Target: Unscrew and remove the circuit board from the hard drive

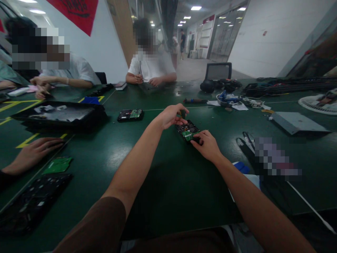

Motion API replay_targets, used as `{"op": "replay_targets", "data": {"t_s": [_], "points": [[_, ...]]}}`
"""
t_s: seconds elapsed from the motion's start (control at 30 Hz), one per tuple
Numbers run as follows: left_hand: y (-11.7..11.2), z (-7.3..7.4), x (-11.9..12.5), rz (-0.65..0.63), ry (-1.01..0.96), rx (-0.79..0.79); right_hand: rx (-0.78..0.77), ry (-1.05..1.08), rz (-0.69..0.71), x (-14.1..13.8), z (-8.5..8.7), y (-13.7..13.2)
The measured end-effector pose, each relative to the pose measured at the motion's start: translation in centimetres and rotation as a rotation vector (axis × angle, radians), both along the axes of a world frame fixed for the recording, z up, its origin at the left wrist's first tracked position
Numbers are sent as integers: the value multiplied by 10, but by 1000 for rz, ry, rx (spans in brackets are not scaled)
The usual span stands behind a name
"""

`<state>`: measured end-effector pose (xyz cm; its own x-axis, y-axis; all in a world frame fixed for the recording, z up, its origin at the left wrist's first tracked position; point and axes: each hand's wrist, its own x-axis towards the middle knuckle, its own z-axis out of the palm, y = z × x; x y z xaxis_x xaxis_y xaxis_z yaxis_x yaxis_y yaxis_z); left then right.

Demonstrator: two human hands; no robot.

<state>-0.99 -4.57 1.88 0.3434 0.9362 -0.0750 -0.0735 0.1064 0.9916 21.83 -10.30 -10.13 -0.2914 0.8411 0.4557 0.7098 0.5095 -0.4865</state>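
Observation:
On the green table ahead lies a hard drive point(187, 134), a black casing with a green circuit board, turned at a slant. My left hand point(172, 116) is bent over its far end with the fingers curled together. Something small and dark shows between those fingers, too unclear to name. My right hand point(207, 144) grips the near right edge of the drive, thumb and fingers closed on it. Left of my hands rests a similar hard drive point(130, 115) with a green board facing up.
A black tray point(63, 116) stands at left; nearer are a co-worker's hand point(39, 153), a green circuit board point(58, 165) and a black casing point(34, 200). Rightward lie a screwdriver-like tool point(195, 101), a bowl of blue items point(228, 98) and a metal plate point(298, 123). Two people sit opposite.

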Motion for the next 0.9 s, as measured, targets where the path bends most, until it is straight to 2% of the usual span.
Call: {"op": "replay_targets", "data": {"t_s": [0.23, 0.33, 0.47, 0.7, 0.9], "points": [[-2, 0, 3, -72, -25, -37, -5, 11, 15, 0, 1, 0], [-1, -2, 2, -57, -61, -38, -7, 11, 6, 0, 2, -1], [1, -1, 0, -17, -6, 17, -6, 6, 3, 0, 2, 0], [-4, 1, 5, -129, -5, -1, 1, 19, 19, 1, 1, -1], [-2, 0, 6, -34, 31, 25, -17, 24, 15, 2, 1, -1]]}}
